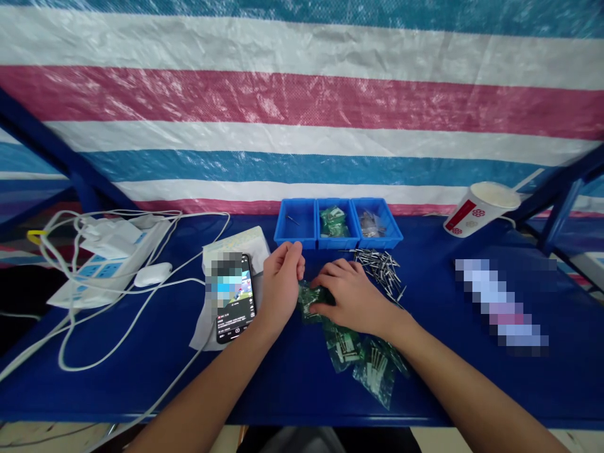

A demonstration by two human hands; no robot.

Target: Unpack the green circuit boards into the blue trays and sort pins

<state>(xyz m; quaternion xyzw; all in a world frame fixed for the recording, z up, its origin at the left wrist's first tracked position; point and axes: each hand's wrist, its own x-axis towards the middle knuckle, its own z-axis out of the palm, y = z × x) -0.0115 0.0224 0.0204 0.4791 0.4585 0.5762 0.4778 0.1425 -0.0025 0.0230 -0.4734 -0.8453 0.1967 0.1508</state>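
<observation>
My left hand (283, 277) is closed, thumb against curled fingers, just in front of the blue bins. Whatever it may hold is hidden. To its right, my right hand (349, 296) has its fingers and thumb bent around a small green plastic bag (307, 314) on the table. Several more clear green-tinted bags lie nearer to me: one bag (344, 347) holds screws and pale plugs, and another bag (375, 371) has similar long pieces inside. A loose pile of screws or nails (381, 269) is spread just beyond my right hand.
Three joined blue bins (296, 243) stand behind my hands, with small parts and bags inside. Left are a lit phone (238, 302) on tissue, a power strip (66, 296), white cables and an earbud case (153, 274). A paper cup (479, 211) stands right, beyond a pixelated object (503, 305).
</observation>
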